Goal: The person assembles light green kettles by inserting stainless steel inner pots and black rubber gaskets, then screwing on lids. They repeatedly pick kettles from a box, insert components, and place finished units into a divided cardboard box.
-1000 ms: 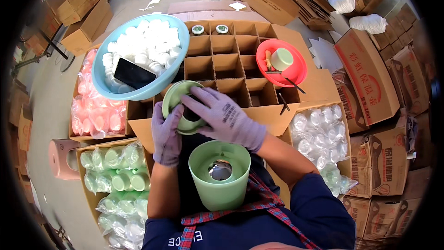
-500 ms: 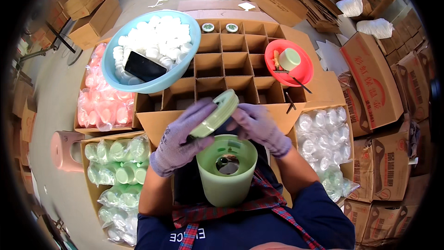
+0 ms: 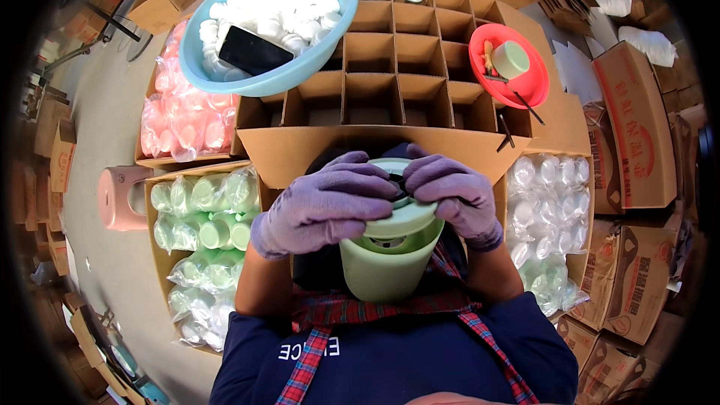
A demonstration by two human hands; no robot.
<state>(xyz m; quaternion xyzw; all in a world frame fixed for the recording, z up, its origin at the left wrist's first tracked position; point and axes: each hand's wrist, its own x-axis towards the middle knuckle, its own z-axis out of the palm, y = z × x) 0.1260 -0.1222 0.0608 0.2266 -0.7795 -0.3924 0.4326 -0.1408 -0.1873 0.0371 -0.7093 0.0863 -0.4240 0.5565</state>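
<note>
A light green round container [image 3: 385, 274] stands upright close against my body, its mouth facing up. Over that mouth sits a pale green ring-shaped lid [image 3: 405, 219], tilted, with a gap at the near rim where the inside shows. My left hand [image 3: 330, 202], in a lilac glove, grips the lid's left side with fingers reaching over its top. From the other side my right hand [image 3: 455, 193], gloved alike, holds the lid's right edge. Between the fingertips a dark opening shows in the lid's middle. The container's far side is hidden by lid and hands.
Ahead stands a divided carton [image 3: 371, 97] with two white-capped items in far cells. On it rest a blue basin [image 3: 341, 19] of white caps with a phone [image 3: 253, 51], and a red bowl [image 3: 534, 67]. Boxes of bagged pink [image 3: 191, 124], green [image 3: 214, 232] and clear cups [image 3: 547, 202] flank me.
Both hands have brought the lid down from a steep tilt above the container onto its mouth. My right hand has closed on the lid's edge. The view has tipped nearer.
</note>
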